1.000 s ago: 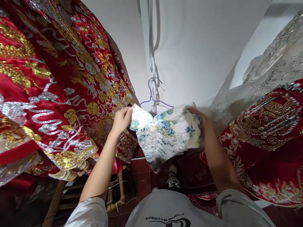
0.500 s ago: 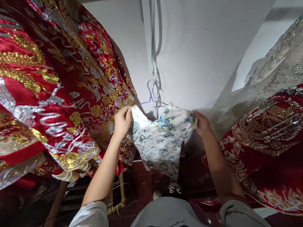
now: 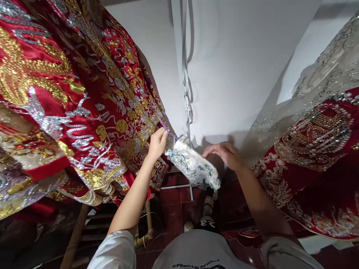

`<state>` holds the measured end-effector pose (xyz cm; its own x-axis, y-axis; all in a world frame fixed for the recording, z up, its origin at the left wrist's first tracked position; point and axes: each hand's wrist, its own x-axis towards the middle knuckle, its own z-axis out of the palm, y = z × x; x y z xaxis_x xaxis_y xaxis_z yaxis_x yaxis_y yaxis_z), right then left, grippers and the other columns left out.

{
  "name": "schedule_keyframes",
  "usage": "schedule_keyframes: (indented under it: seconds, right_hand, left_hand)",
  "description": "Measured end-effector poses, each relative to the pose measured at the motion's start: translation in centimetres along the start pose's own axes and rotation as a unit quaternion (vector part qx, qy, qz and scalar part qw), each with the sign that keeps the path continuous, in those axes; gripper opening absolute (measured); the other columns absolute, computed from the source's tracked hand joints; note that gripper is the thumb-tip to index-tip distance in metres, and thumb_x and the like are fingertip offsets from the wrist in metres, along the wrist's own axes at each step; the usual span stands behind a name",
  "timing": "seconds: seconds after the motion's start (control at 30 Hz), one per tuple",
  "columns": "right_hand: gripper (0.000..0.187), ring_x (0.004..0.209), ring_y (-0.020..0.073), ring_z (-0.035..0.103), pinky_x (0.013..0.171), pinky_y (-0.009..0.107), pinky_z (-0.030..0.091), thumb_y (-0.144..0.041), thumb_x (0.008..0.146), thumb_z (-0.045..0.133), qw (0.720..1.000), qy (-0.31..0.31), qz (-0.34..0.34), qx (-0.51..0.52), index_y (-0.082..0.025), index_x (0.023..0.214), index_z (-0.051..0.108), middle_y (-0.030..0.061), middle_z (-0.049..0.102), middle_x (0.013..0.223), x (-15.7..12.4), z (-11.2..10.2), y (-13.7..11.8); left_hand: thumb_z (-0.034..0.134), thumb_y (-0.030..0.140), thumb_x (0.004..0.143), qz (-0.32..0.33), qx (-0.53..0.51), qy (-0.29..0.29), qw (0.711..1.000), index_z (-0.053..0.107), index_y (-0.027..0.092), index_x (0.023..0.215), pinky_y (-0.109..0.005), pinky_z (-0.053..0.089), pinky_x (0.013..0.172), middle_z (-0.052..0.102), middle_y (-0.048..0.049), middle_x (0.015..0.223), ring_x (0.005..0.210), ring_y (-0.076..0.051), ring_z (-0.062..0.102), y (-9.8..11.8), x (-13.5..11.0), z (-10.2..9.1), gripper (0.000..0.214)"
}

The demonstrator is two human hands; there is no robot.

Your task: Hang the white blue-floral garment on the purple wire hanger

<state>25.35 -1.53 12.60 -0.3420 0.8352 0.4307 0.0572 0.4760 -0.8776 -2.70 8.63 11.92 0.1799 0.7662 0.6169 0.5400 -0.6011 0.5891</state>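
Note:
My left hand is closed on the upper corner of a small white garment with a blue and yellow flower print, together with a thin purple wire hanger. The garment hangs down to the right from that hand, edge-on to me. My right hand hovers open just to the right of the garment, fingers stretched toward it, touching nothing.
Heavy red robes with gold and silver embroidery hang at the left. A red beaded dress and a pale sequinned gown hang at the right. A white wall with hanging cords is ahead, dark red floor tiles below.
My right hand has let go of the garment's right side. The garment has swung from spread flat to hanging from my left hand alone, and the hanger has tilted toward the left.

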Motion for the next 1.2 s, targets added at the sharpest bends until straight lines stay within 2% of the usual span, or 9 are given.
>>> schedule_keyframes:
  seconds: [0.1, 0.23, 0.37, 0.6, 0.77, 0.97, 1.07, 1.13, 1.2]
  right_hand:
    - [0.038, 0.096, 0.0226, 0.071, 0.090, 0.041, 0.056, -0.055, 0.099, 0.053, 0.999, 0.029, 0.017, -0.040, -0.027, 0.102, 0.079, 0.0054, 0.078, 0.100, 0.1, -0.4, 0.4]
    - [0.045, 0.129, 0.0261, 0.059, 0.111, 0.044, 0.046, -0.057, 0.096, 0.059, 0.991, 0.099, 0.009, -0.084, -0.031, 0.131, 0.067, 0.0059, 0.067, 0.136, 1.6, 0.0, 2.4]
    - [0.058, 0.143, 0.0254, 0.047, 0.122, 0.043, 0.034, -0.069, 0.098, 0.042, 0.995, 0.084, -0.020, -0.054, -0.031, 0.138, 0.060, 0.0040, 0.056, 0.151, 2.7, 0.9, 5.0]
    - [0.040, 0.124, 0.0287, 0.058, 0.113, 0.044, 0.043, -0.057, 0.091, 0.061, 0.990, 0.083, 0.007, -0.117, -0.030, 0.120, 0.060, 0.0046, 0.067, 0.124, 3.1, 0.7, 6.6]
    - [0.045, 0.131, 0.0294, 0.053, 0.115, 0.044, 0.041, -0.050, 0.085, 0.066, 0.984, 0.123, -0.034, -0.125, -0.030, 0.124, 0.058, 0.0058, 0.061, 0.135, 4.7, 0.5, 6.9]
    - [0.031, 0.087, 0.0242, 0.062, 0.084, 0.037, 0.053, -0.056, 0.083, 0.061, 0.979, 0.143, -0.015, -0.142, -0.025, 0.086, 0.061, 0.0035, 0.065, 0.086, 4.9, 0.2, 7.4]
    - [0.037, 0.065, 0.0188, 0.052, 0.064, 0.031, 0.047, -0.056, 0.087, 0.051, 0.937, 0.286, 0.032, -0.196, -0.024, 0.070, 0.053, -0.0002, 0.051, 0.064, 4.0, -0.9, 7.1]
    - [0.044, 0.057, 0.0171, 0.044, 0.058, 0.031, 0.042, -0.057, 0.088, 0.046, 0.882, 0.393, 0.063, -0.251, -0.025, 0.058, 0.041, -0.0017, 0.037, 0.054, 3.7, -1.8, 7.0]
    - [0.049, 0.055, 0.0168, 0.040, 0.056, 0.032, 0.040, -0.058, 0.087, 0.047, 0.843, 0.445, 0.079, -0.292, -0.027, 0.052, 0.031, -0.0020, 0.029, 0.050, 3.7, -2.8, 6.8]
  left_hand:
    - [0.042, 0.050, 0.103, 0.070, -0.067, -0.075, 0.992, 0.074, 0.021, 0.094, -0.047, 0.049, 0.105, 0.074, -0.0089, 0.105, 0.117, -0.027, 0.064, 2.0, -0.6, 1.3, 0.044]
    - [0.053, 0.041, 0.101, 0.173, -0.164, -0.184, 0.954, 0.077, 0.022, 0.098, -0.046, 0.050, 0.108, 0.074, -0.0083, 0.108, 0.112, -0.023, 0.068, 5.5, -1.0, 2.9, 0.032]
    - [0.065, 0.038, 0.095, 0.203, -0.249, -0.175, 0.930, 0.078, 0.021, 0.088, -0.041, 0.056, 0.096, 0.072, -0.0101, 0.107, 0.105, -0.023, 0.069, 7.7, -1.1, 3.9, 0.023]
    - [0.073, 0.036, 0.090, 0.189, -0.276, -0.178, 0.926, 0.079, 0.023, 0.084, -0.043, 0.054, 0.095, 0.068, -0.0079, 0.100, 0.101, -0.022, 0.066, 7.7, 0.7, 2.4, 0.016]
    - [0.072, 0.041, 0.090, 0.160, -0.303, -0.218, 0.914, 0.078, 0.022, 0.083, -0.044, 0.055, 0.097, 0.069, -0.0089, 0.104, 0.106, -0.024, 0.067, 8.5, 1.6, 1.5, 0.021]
    - [0.072, 0.036, 0.092, 0.141, -0.381, -0.248, 0.880, 0.076, 0.019, 0.097, -0.043, 0.056, 0.101, 0.071, -0.0117, 0.113, 0.114, -0.025, 0.067, 8.5, 1.2, 2.8, 0.019]
    - [0.077, 0.036, 0.086, 0.104, -0.378, -0.222, 0.893, 0.073, 0.016, 0.112, -0.042, 0.056, 0.103, 0.071, -0.0140, 0.120, 0.117, -0.026, 0.068, 7.3, 1.5, 2.3, 0.033]
    - [0.078, 0.036, 0.083, 0.066, -0.362, -0.240, 0.898, 0.070, 0.013, 0.121, -0.041, 0.060, 0.098, 0.073, -0.0154, 0.117, 0.109, -0.025, 0.072, 6.6, 1.9, 1.4, 0.044]
    - [0.076, 0.038, 0.085, 0.032, -0.346, -0.276, 0.896, 0.069, 0.011, 0.123, -0.039, 0.063, 0.088, 0.075, -0.0166, 0.113, 0.097, -0.024, 0.075, 6.4, 2.3, 0.0, 0.047]
